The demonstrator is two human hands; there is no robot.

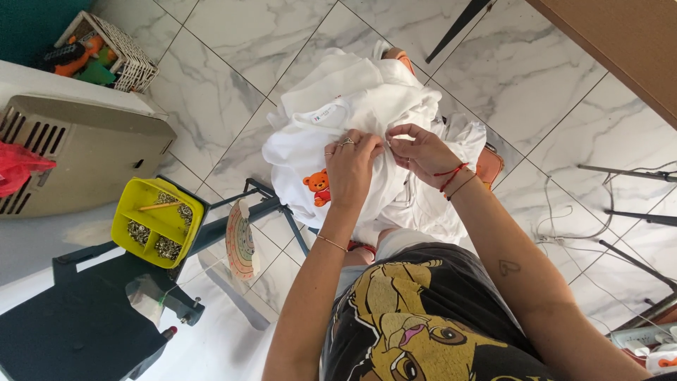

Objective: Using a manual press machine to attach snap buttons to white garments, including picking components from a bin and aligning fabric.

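A heap of white garments [367, 106] lies on my lap, over the marble floor; one piece carries a small orange bear patch [318, 188] and a white neck label [326, 113]. My left hand [350, 168], with rings on its fingers, pinches a fold of the white fabric at the middle of the heap. My right hand [420, 152], with a red string bracelet at the wrist, pinches the same fold just to the right, fingertips almost touching the left hand's. Whether something small is held between the fingers cannot be made out.
A yellow compartment tray [158, 221] with small metal parts and an orange stick sits on a dark press machine [92, 317] at the left. Behind it stand a beige heater [84, 152] and a wicker basket [113, 49] of toys. Cables and metal legs [620, 212] lie at the right.
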